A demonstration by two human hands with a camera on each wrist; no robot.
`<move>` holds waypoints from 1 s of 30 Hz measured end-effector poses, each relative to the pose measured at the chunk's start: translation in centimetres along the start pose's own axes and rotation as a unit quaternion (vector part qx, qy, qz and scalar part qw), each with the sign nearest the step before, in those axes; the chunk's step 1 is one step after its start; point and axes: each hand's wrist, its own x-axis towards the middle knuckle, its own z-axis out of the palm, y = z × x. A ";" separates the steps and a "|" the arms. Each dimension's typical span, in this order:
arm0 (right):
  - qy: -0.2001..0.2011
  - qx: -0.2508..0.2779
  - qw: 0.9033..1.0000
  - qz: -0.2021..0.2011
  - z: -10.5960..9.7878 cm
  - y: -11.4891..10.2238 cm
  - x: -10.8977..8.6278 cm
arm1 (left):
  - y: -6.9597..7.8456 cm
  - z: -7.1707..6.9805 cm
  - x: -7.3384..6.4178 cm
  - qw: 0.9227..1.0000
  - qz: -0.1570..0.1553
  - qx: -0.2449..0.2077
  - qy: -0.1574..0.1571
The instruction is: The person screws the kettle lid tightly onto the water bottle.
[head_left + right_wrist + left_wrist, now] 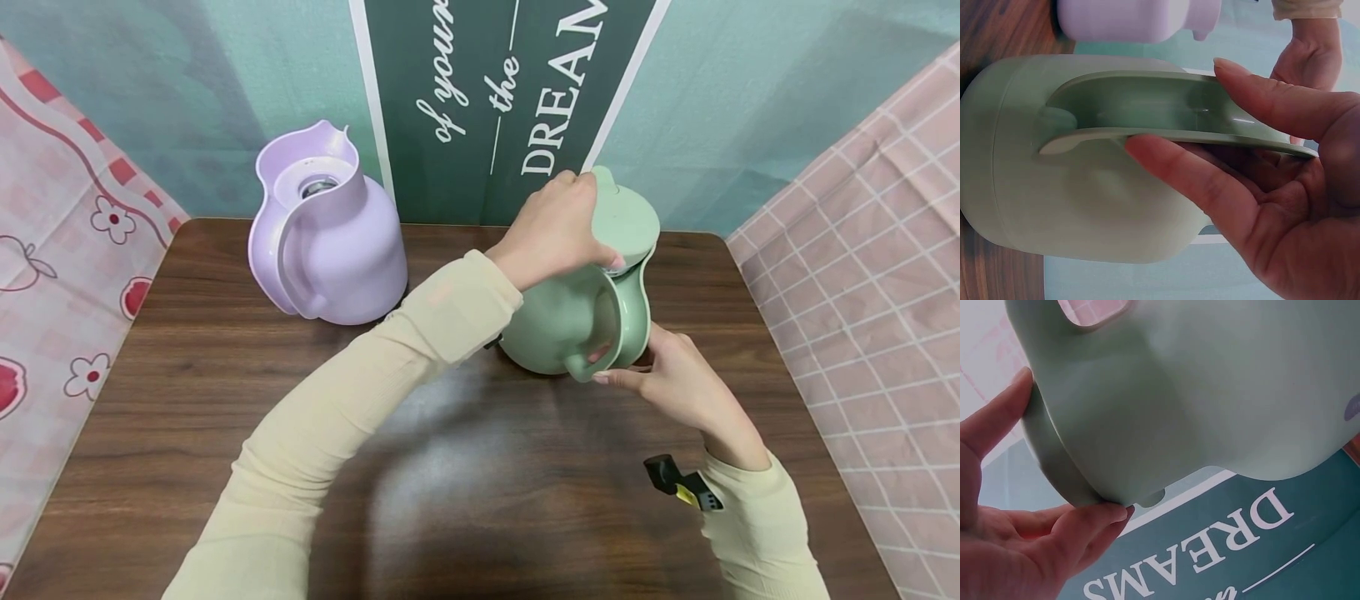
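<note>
A light green thermos jug [547,325] stands toward the back right of the wooden table, its looped handle [613,321] facing front. My left hand [558,225] reaches across from the left and holds the round green lid [626,221] at the jug's top. In the left wrist view, thumb and fingertips grip opposite sides of the lid's edge [1054,450]. Low at the handle is my right hand [678,387]. From the right wrist view, its thumb [1254,94] and fingers lie on either side of the handle, some fingers hidden behind it.
A lilac thermos jug [352,258] stands at the back left, its round mouth uncovered and silvery inside. Behind the table hangs a teal cloth [750,108] with large lettering. Patterned cloths flank the table [465,500] left and right.
</note>
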 end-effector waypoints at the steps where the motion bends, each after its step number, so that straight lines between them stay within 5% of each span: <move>1: 0.000 0.001 1.000 0.000 0.0 0.0 0.0 | 0.0 0.0 0.0 1.000 0.000 0.002 0.000; 30: -0.004 0.010 1.000 -0.004 0.1 0.0 0.1 | -0.4 -0.6 0.2 1.000 -0.013 -0.005 -0.020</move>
